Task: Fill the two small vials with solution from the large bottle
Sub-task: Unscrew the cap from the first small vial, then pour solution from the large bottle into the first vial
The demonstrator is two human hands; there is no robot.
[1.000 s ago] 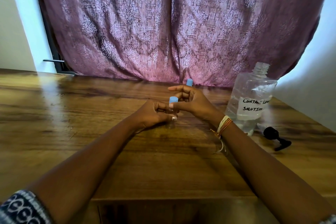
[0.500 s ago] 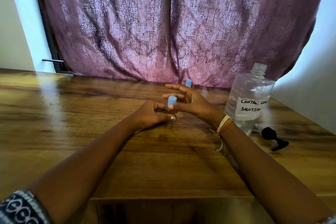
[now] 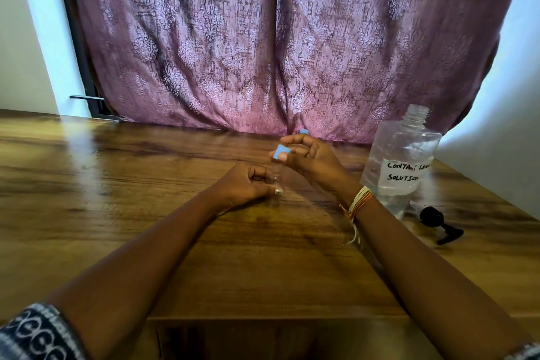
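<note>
On the wooden table [image 3: 146,184], in front of a mauve patterned curtain [image 3: 263,52], the largest task item is the large bottle [image 3: 401,164], standing upright and uncapped to the right of both hands, its handwritten label reading contact lens solution and clear liquid low in its base. A black pump cap [image 3: 438,222] lies on its side just beside the bottle's foot. The bottle stands close beside the right wrist without visibly touching it.

The step in hand looks like opening the first vial. The left hand [image 3: 248,187] is curled around a small clear vial [image 3: 276,187], steadying it upright on the table, thumb pressed to its near side. The right hand [image 3: 309,161] sits just above and beyond it, pinching a blue cap [image 3: 281,152] between thumb and fingertips; the cap appears tilted and lifted off the vial's neck. A second blue cap [image 3: 304,131] peeks out behind the right hand, presumably on the other vial, whose body is hidden.

The next move likely calls for setting the cap down, then freeing the right hand to take the bottle and tip it slowly, since the vial's mouth is narrow and the bottle's neck wide.
</note>
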